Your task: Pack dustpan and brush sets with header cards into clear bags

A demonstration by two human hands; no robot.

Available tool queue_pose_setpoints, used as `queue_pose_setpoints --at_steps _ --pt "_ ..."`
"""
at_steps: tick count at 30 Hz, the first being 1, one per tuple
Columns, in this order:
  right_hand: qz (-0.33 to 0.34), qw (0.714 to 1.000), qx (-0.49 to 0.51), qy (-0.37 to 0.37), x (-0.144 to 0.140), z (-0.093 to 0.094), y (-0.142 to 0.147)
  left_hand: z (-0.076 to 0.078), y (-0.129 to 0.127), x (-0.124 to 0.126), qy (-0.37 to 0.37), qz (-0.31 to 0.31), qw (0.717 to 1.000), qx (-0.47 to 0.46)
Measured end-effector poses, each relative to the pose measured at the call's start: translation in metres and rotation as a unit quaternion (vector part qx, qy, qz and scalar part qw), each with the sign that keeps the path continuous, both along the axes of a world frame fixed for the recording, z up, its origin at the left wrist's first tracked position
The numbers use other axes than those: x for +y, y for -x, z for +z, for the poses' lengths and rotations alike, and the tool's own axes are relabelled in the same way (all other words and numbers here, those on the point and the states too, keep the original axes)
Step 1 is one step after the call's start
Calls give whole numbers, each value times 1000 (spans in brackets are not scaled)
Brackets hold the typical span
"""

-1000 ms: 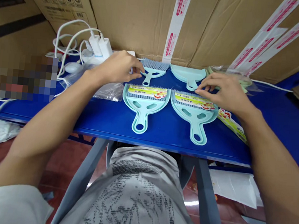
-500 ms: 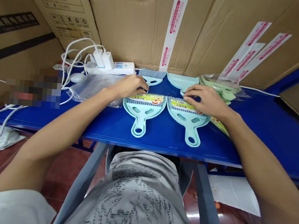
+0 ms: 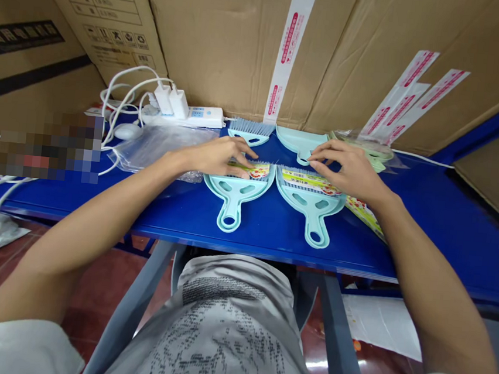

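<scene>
Two light-blue dustpan-and-brush sets lie side by side, handles towards me: the left set (image 3: pixel 231 200) and the right set (image 3: pixel 313 208). Each has a yellow printed label across its bristles. My left hand (image 3: pixel 221 156) is over the left set's label, thumb and fingers apart. My right hand (image 3: pixel 343 168) hovers above the right set's far edge, its fingers loosely bent and apart. Its fingertips are close to the handle of a separate blue dustpan (image 3: pixel 300 139); contact is unclear. Behind my left hand lies a loose brush (image 3: pixel 250 129), its handle partly hidden by my fingers.
Clear plastic bags (image 3: pixel 161 143) lie left on the blue table (image 3: pixel 263 229). A white power strip (image 3: pixel 205 116) with plugs and cables stands behind them. Wrapped green pieces (image 3: pixel 376 155) and a yellow label card (image 3: pixel 365 216) are at right. Cardboard (image 3: pixel 228 44) closes off the back.
My left hand has come nearer from the loose brush's handle to the left set's label, its fingers spreading. My right hand stays near the back dustpan's handle. The view has shifted slightly.
</scene>
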State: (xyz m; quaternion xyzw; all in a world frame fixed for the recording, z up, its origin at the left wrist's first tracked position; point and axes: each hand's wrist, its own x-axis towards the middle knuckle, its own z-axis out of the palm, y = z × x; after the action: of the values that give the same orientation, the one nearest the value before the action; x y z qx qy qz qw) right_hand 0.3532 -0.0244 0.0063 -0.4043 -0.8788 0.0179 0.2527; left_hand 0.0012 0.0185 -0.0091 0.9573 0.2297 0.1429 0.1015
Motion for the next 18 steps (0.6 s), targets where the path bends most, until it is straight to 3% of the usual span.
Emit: queue_pose_setpoints --at_steps 12,18 --pt "33 999 1 -27 -1 -4 6 -7 0 4 -29 21 999 -12" --pt "57 998 -1 23 -2 9 49 -2 3 6 -22 14 999 -44"
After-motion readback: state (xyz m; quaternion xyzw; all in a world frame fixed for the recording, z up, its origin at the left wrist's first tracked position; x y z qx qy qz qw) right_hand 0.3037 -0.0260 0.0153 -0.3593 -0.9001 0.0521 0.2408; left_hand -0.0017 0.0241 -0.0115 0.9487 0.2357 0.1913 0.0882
